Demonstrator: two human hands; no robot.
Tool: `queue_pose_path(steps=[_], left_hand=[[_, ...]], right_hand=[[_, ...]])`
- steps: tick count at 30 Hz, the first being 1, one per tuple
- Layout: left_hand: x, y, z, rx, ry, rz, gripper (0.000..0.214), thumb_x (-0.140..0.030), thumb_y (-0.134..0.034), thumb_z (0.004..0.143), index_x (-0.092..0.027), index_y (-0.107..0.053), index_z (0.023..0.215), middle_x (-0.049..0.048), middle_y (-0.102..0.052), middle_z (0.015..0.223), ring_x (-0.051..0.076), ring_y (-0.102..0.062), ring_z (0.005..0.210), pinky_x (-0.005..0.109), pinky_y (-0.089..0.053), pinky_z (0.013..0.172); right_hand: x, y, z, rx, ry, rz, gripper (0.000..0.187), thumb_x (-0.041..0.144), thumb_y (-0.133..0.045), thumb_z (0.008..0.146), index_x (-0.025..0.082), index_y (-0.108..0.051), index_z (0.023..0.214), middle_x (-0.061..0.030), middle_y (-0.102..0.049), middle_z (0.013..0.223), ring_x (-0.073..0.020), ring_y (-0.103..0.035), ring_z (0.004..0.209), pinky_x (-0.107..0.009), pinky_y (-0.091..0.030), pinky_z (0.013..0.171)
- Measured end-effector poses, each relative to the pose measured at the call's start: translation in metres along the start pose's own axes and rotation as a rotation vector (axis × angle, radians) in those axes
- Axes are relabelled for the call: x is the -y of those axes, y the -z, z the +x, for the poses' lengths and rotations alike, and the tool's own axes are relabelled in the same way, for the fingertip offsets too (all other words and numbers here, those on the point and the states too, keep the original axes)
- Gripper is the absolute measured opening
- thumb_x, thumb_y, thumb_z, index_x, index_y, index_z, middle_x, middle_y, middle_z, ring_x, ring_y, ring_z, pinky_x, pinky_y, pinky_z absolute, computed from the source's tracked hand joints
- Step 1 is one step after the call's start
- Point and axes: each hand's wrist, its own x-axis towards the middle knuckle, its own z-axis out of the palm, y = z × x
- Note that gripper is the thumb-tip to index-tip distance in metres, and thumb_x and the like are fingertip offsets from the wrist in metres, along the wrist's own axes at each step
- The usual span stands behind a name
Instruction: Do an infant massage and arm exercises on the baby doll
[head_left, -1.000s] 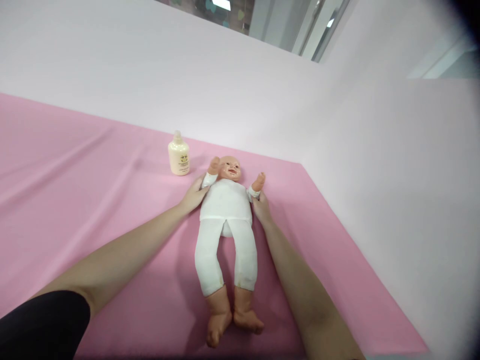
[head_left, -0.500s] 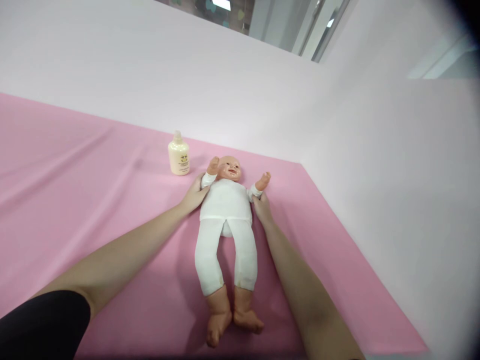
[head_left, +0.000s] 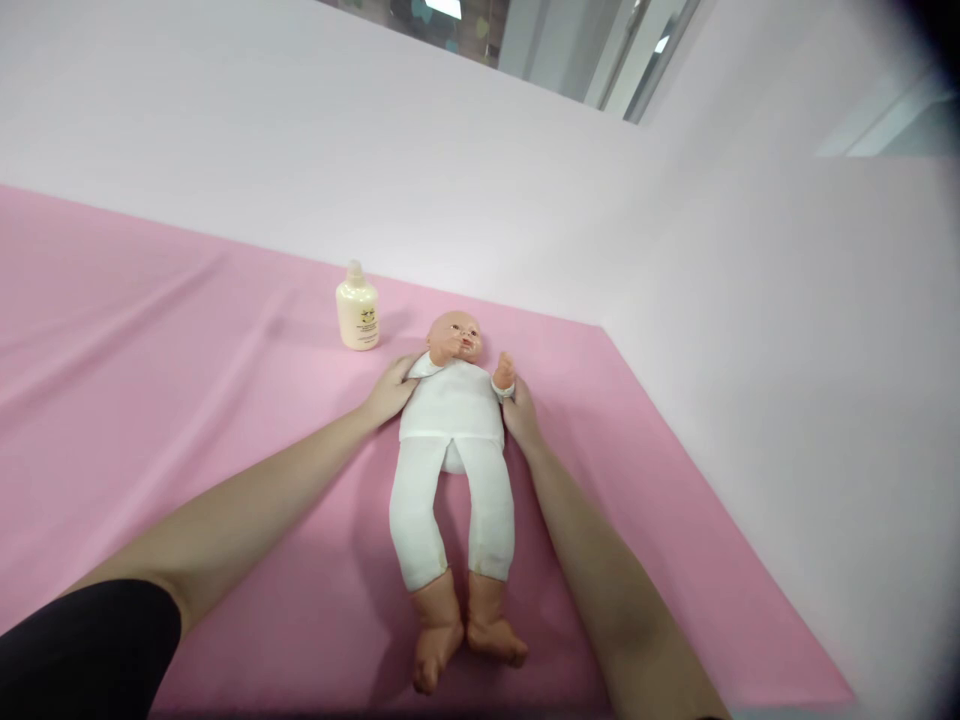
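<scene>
A baby doll (head_left: 453, 405) in a white top and white trousers lies on its back, head toward the wall and bare feet toward me. My left hand (head_left: 391, 390) is closed on the doll's arm at the left of the picture, whose hand bends in over the chin. On the other side, my right hand (head_left: 521, 412) grips the doll's other arm, which points up beside the chest. The fingertips of both my hands are partly hidden behind the doll's sleeves.
A cream-coloured bottle (head_left: 358, 312) with a pale cap stands left of the doll's head. Pink cloth (head_left: 247, 400) with some creases covers the surface. White walls (head_left: 465, 190) rise behind and to the right, with a window (head_left: 555, 45) at the top.
Both doll's arms have swung inward. The left one in the picture now crosses near the chin; the right one has come closer to the chest. My hands have barely shifted.
</scene>
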Motion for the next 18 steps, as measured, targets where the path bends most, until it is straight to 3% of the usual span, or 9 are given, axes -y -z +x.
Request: queue_pose_path(steps=[5,13,18], left_hand=[[-0.005,0.0,0.0,0.011,-0.023,-0.007,0.047,-0.02,-0.052,0.08,-0.021,-0.056,0.127,0.0057,-0.06,0.128,0.025,-0.053,0.118,0.045,-0.039,0.107],[-0.012,0.001,-0.001,-0.008,0.017,-0.082,0.05,-0.027,-0.057,0.081,-0.018,-0.05,0.13,0.0085,-0.057,0.131,0.027,-0.053,0.12,0.046,-0.04,0.106],[-0.01,0.0,-0.003,-0.029,0.038,-0.128,0.052,-0.03,-0.057,0.082,-0.018,-0.047,0.131,0.0084,-0.056,0.133,0.027,-0.052,0.122,0.044,-0.041,0.105]], right_hand=[[0.002,0.001,-0.001,-0.008,0.054,-0.058,0.039,0.021,-0.046,0.078,0.021,-0.06,0.114,-0.0065,-0.062,0.12,-0.0206,-0.054,0.113,-0.039,-0.037,0.104],[0.004,0.002,0.0,-0.091,-0.176,0.087,0.032,0.028,-0.05,0.074,0.019,-0.056,0.105,-0.0069,-0.066,0.106,-0.0223,-0.061,0.1,-0.037,-0.047,0.091],[0.003,0.003,0.001,-0.119,-0.217,0.096,0.03,0.028,-0.049,0.075,0.018,-0.054,0.103,-0.0099,-0.065,0.109,-0.0239,-0.059,0.104,-0.035,-0.046,0.091]])
